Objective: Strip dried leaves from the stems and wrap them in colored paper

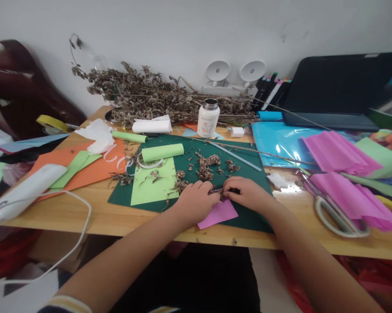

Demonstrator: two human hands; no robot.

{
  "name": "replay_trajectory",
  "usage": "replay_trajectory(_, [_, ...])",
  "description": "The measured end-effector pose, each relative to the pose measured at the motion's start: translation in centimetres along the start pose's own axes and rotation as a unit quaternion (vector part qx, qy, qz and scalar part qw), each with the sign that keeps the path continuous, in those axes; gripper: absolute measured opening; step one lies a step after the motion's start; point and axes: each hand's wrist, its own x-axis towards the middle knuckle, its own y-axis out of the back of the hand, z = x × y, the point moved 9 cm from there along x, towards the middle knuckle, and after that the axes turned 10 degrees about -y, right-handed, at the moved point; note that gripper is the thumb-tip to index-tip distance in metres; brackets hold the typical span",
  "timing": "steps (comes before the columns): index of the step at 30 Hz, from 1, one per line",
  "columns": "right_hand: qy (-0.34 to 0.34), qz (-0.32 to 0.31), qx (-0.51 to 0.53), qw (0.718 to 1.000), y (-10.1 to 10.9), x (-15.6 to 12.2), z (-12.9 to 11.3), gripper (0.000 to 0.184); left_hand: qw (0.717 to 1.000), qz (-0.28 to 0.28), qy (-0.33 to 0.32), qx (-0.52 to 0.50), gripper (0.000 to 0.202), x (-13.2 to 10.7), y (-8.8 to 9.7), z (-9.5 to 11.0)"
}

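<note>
A small sheet of pink paper [219,214] lies on the green cutting mat [251,213], its far edge rolled or folded between my hands. My left hand [197,201] is closed on that edge from the left, fingers curled. From the right, my right hand [249,194] pinches the same edge, thumb and fingers together. Brown crumbled leaf shows in the gap between them; the rest of the roll is hidden under my fingers. Just beyond lie clumps of dried leaves [207,163]. Left of my left hand is a light green sheet [150,187] with leaf bits on it.
A white bottle without a lid [209,118] stands behind the mat. Dried branches [156,93] line the wall. Scissors [336,217] and pink crepe paper [342,195] lie right, beside a blue packet [280,141]. Left are a green paper roll [163,152] and a white corded tool [32,191].
</note>
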Motion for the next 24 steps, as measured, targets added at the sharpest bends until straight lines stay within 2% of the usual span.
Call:
replay_trajectory(2, [-0.037, -0.031, -0.005, 0.999, -0.2, 0.6, 0.4, 0.007, 1.000, -0.006, 0.007, -0.016, 0.026, 0.1, -0.1, -0.2])
replay_trajectory(4, [-0.064, -0.066, -0.010, 0.996, -0.5, 1.1, 0.6, 0.015, 0.999, -0.021, 0.012, -0.036, 0.025, 0.2, -0.4, -0.3])
replay_trajectory(8, [-0.054, -0.111, -0.080, 0.989, -1.0, 2.0, -0.2, 0.029, 0.996, -0.033, 0.040, -0.079, 0.026, 0.5, -0.7, -0.8])
replay_trajectory(13, [-0.031, -0.113, -0.143, 0.983, -1.2, 2.1, -0.7, 0.021, 0.987, -0.039, 0.088, -0.132, 0.027, 0.3, -1.1, -1.4])
replay_trajectory(19, [-0.031, -0.107, -0.146, 0.983, -1.4, 1.7, -0.5, 0.013, 0.977, 0.007, 0.154, -0.147, 0.018, -0.4, -0.4, -2.0])
replay_trajectory(21, [-0.025, -0.103, -0.146, 0.984, -1.4, 1.7, -0.6, 0.011, 0.979, 0.010, 0.157, -0.132, 0.017, -0.6, -0.2, -1.8])
replay_trajectory(24, [-0.016, -0.090, -0.136, 0.987, -1.3, 1.5, -0.7, 0.009, 0.985, 0.013, 0.133, -0.108, 0.026, -0.8, 0.1, -1.2])
